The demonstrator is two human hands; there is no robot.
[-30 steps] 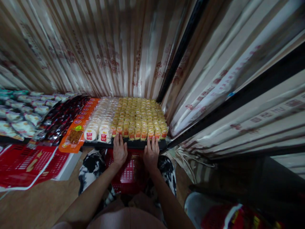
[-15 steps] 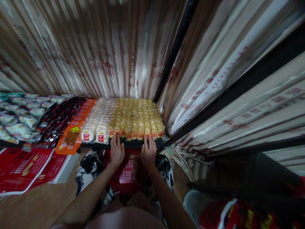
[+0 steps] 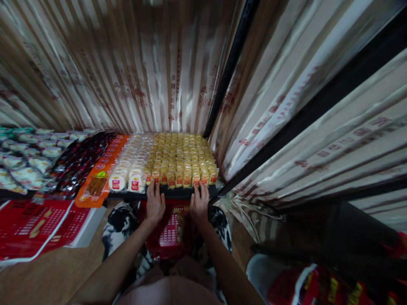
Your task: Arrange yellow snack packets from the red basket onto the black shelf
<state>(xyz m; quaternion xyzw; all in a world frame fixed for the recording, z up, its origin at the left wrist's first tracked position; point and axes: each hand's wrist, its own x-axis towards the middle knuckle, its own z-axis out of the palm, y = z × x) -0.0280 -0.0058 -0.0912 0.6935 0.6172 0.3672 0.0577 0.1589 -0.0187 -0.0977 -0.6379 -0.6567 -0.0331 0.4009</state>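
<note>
A low black shelf [image 3: 178,193] carries many rows of small yellow snack packs [image 3: 182,157] and, to their left, round white wrapped cakes [image 3: 132,167]. My left hand [image 3: 154,203] lies flat on the shelf's front edge, its fingers stretched out and touching the front row of yellow packs. A short way to the right, my right hand [image 3: 199,202] rests the same way, fingers spread against the front row. Neither hand holds anything. A red plastic basket [image 3: 170,233] sits on the floor between my knees, under both wrists.
Orange snack strips [image 3: 98,178], dark red packets [image 3: 79,163] and pale green packets [image 3: 28,163] fill the shelf to the left. Red printed sheets on a white box [image 3: 41,222] lie at lower left. Striped plastic curtains [image 3: 152,72] hang behind and at right. The floor is wooden.
Both hands have stayed on the shelf's front edge, shifting slightly. The camera has drifted a little, so the shelf sits lower in view.
</note>
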